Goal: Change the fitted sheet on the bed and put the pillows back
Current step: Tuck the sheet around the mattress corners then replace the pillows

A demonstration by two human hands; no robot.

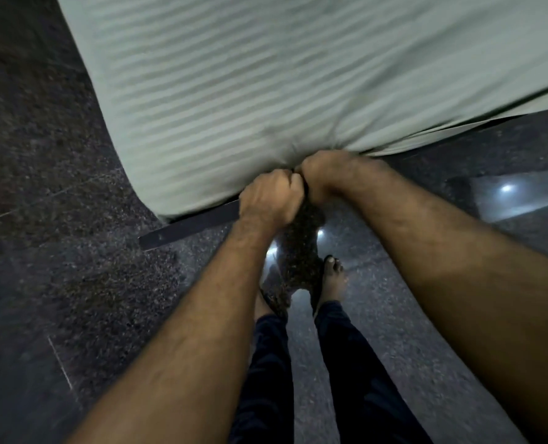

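Observation:
A pale green striped fitted sheet point(221, 91) covers the mattress, which fills the upper part of the head view. At the near edge of the bed my left hand point(271, 200) and my right hand point(322, 174) sit side by side, both fisted around bunched sheet fabric. Creases in the cloth run toward the two fists. No pillows are in view.
A dark bed frame rail point(189, 227) juts out under the mattress on the left. The floor point(58, 219) is dark speckled polished stone with light glare. My bare feet point(331, 277) and dark trousers stand just below the hands.

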